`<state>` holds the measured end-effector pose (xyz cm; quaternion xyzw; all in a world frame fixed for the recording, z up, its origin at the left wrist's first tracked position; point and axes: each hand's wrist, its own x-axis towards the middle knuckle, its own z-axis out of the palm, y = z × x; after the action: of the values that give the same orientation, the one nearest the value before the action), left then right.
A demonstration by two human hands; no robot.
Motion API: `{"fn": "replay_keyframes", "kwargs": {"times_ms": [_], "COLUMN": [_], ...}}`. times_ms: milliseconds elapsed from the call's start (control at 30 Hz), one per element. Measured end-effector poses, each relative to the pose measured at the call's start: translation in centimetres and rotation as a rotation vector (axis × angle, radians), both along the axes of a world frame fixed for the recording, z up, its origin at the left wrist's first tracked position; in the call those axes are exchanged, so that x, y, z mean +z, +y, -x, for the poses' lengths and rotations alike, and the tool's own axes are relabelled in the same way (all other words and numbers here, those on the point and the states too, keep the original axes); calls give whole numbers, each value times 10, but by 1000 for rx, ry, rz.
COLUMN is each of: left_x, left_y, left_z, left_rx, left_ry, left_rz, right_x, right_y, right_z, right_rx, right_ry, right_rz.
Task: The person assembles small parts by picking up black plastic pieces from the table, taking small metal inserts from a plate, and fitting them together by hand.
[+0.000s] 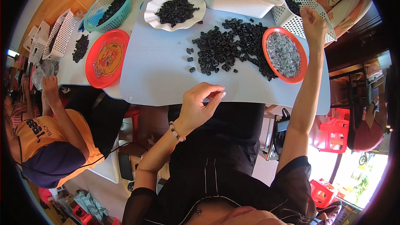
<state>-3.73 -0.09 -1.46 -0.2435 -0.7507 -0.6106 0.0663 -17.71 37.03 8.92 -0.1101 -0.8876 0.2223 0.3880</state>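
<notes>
My left hand [201,105] is held just above the table's front edge, its thumb and index finger closed in a pinch; anything between them is too small to make out. In front of it lies a loose heap of small black plastic parts [216,50]. My right hand [313,26] reaches out over a white perforated basket [291,21] at the far right, which holds some black parts [293,6]. Its fingers are bunched together, and what they hold, if anything, is hidden. Beside my right forearm sits a red oval plate [286,80] full of small clear pieces [283,54].
A white tub [241,3] and a scalloped white plate [149,15], both with black parts, stand at the back of the pale table [154,71]. To the left are a green basket [122,18] and a red plate [93,54]. A person in orange [50,135] works at left.
</notes>
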Motion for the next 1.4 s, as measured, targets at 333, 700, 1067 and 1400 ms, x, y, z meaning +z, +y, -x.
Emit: {"fn": "replay_keyframes", "kwargs": {"times_ms": [333,700,1067,1400], "left_x": [0,0,7,15], "left_y": [-3,-1,0,0], "left_z": [2,-3,0,5], "left_rx": [-21,-2,-36,-227], "left_ry": [3,25,-226,-619], "left_rz": [-4,-12,-165,-536], "right_x": [-64,-72,-53,-60], "right_y": [-117,-134,-153,-181], "right_z": [-72,-76,-97,-137], "right_rx": [438,434,625,906], "right_ry": [-185,-276,-220,-220], "right_rz": [-121,-280,47,280]}}
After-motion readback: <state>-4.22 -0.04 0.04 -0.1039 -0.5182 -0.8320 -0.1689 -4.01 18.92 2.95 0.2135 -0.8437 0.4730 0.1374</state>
